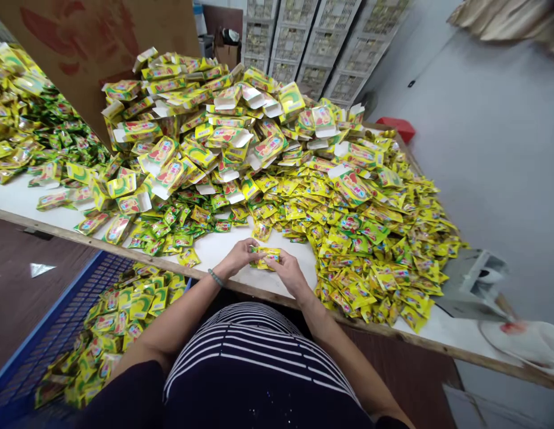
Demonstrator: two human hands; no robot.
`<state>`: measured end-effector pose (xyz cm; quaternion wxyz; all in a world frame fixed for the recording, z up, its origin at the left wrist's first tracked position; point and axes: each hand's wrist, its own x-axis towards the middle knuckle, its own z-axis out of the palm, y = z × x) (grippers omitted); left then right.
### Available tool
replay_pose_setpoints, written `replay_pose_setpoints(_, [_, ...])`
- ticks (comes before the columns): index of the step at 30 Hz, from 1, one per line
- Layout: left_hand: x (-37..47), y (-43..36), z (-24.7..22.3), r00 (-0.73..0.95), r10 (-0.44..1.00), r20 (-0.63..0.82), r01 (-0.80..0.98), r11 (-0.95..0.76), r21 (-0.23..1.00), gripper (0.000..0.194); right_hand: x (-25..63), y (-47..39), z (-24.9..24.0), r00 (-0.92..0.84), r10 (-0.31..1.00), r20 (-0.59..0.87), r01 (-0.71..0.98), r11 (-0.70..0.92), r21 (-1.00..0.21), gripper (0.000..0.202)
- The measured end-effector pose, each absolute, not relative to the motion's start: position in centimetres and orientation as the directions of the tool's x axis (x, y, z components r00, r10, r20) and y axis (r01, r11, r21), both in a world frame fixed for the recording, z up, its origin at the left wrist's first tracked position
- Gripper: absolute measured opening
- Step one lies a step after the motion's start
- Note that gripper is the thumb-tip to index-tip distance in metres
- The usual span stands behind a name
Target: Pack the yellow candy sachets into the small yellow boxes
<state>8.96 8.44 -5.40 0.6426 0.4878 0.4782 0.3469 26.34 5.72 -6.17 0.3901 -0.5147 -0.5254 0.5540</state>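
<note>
Between my two hands is a small yellow candy packet (268,257), held just above the white tabletop (214,249) near its front edge. My left hand (242,255), with a beaded bracelet at the wrist, grips the packet's left end with bent fingers. At its right end my right hand (289,267) pinches it between thumb and fingers. Beyond the hands lies a heap of yellow packets (299,208), with green packets (170,226) to the left. Open-ended yellow cardboard boxes (227,137) are piled behind them.
A blue crate (49,322) of filled boxes stands at the lower left, below the table. A large brown carton (93,53) leans at the back left. On the right are a grey device (469,280) and a white bag (527,342). Stacked white crates (299,36) stand behind.
</note>
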Motion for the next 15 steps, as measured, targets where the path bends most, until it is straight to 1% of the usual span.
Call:
replay_pose_setpoints(2, [9.0,9.7,-4.4,0.317,0.912,-0.26,0.229,0.193,0.954,0.047,26.7,5.4,-6.4,-0.108,0.982,-0.156,0.118,-0.143,-0.983,0.043])
replay_pose_setpoints(3, [8.9,10.5,-3.7,0.284,0.931,-0.229,0.359,0.118,0.926,0.043,26.9,5.1,-6.7,-0.066,0.987,-0.15,0.143,-0.139,-0.98,0.044])
replay_pose_setpoints(4, [8.9,11.5,-3.0,0.223,0.96,-0.167,0.494,0.037,0.869,0.039,27.0,4.8,-6.9,-0.025,0.99,-0.139,0.179,-0.132,-0.975,0.045])
replay_pose_setpoints(5, [8.8,12.6,-2.2,0.144,0.987,-0.074,0.621,-0.032,0.783,0.037,27.2,4.5,-7.2,0.008,0.993,-0.12,0.221,-0.119,-0.968,0.045])
replay_pose_setpoints(6, [8.7,13.8,-1.4,0.067,0.997,0.039,0.732,-0.076,0.677,0.039,27.2,4.2,-7.5,0.032,0.995,-0.094,0.265,-0.099,-0.959,0.044])
replay_pose_setpoints(8, [8.5,16.3,-0.2,-0.015,0.972,0.233,0.878,-0.099,0.469,0.056,27.2,3.8,-8.0,0.046,0.998,-0.04,0.34,-0.054,-0.939,0.041])
replay_pose_setpoints(9, [8.5,17.5,0.2,-0.007,0.959,0.284,0.914,-0.109,0.39,0.064,27.2,3.6,-8.2,0.041,0.999,-0.017,0.368,-0.031,-0.929,0.04])
replay_pose_setpoints(10, [8.5,18.6,0.5,0.023,0.953,0.302,0.934,-0.128,0.334,0.067,27.1,3.5,-8.2,0.031,1.0,0.002,0.392,-0.011,-0.92,0.038])
replay_pose_setpoints(11, [8.6,19.5,0.7,0.06,0.954,0.294,0.941,-0.152,0.303,0.065,27.0,3.5,-8.3,0.023,1.0,0.019,0.412,0.008,-0.911,0.038])
replay_pose_setpoints(12, [8.6,20.2,0.9,0.091,0.956,0.278,0.937,-0.177,0.301,0.057,27.0,3.5,-8.2,0.018,0.999,0.033,0.43,0.022,-0.903,0.037])
replay_pose_setpoints(13, [8.5,20.6,1.0,0.103,0.958,0.267,0.927,-0.19,0.323,0.049,27.1,3.6,-8.2,0.017,0.999,0.046,0.442,0.033,-0.897,0.037])
replay_pose_setpoints(14, [8.4,20.7,1.1,0.084,0.959,0.272,0.912,-0.184,0.366,0.042,27.2,3.6,-8.1,0.021,0.998,0.053,0.446,0.038,-0.894,0.036])
replay_pose_setpoints(15, [8.2,20.5,1.1,0.029,0.956,0.292,0.89,-0.158,0.429,0.037,27.3,3.7,-8.1,0.031,0.998,0.053,0.439,0.034,-0.898,0.036])
